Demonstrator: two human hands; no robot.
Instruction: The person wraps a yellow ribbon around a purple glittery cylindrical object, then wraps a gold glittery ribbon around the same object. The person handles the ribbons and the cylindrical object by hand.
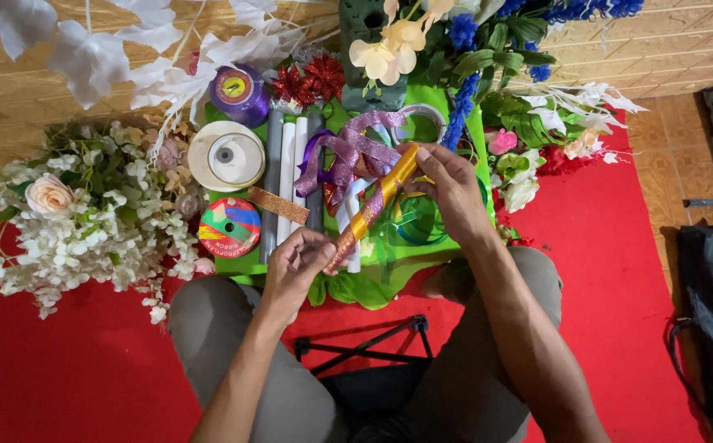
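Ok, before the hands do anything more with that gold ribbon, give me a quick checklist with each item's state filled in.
1. Left hand pinches lower end of gold ribbon: ok.
2. Right hand holds the upper end: ok.
3. Ribbon stretched straight between both hands: ok.
4. Ribbon free of purple glitter ribbon: cannot tell, they overlap.
5. Ribbon spools clear of both hands: ok.

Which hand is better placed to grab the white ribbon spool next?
Probably the left hand. It pinches the lower end of the gold ribbon on the same side as the white ribbon spool; the right hand holds the upper end, farther across.
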